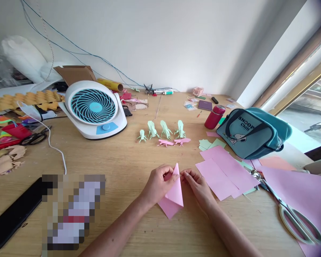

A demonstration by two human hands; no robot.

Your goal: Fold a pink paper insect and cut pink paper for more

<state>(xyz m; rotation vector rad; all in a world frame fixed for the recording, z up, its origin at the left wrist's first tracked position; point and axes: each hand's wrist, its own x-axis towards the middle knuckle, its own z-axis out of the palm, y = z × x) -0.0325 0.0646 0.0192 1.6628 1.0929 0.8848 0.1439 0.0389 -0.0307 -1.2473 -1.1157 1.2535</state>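
Observation:
A folded sheet of pink paper (pixel 174 196) is in front of me, its pointed tip upward and a flap folded over its lower part. My left hand (pixel 159 184) grips it from the left, thumb on the near face and fingers behind. Close to the paper's right edge, my right hand (pixel 199 189) has thumb and fingers pinched together. Whether those fingertips touch the paper cannot be made out. Beyond the hands stand several light green origami figures with legs (pixel 165 129). Two pink origami figures (pixel 173 142) lie just in front of them.
Pink sheets (pixel 224 171) and large scissors (pixel 291 214) lie to the right. Behind them are a teal bag (pixel 246 134) and a red bottle (pixel 214 117). At left stand a white fan (pixel 95 110), a black case-like object (pixel 18 214), and a white cable (pixel 56 148).

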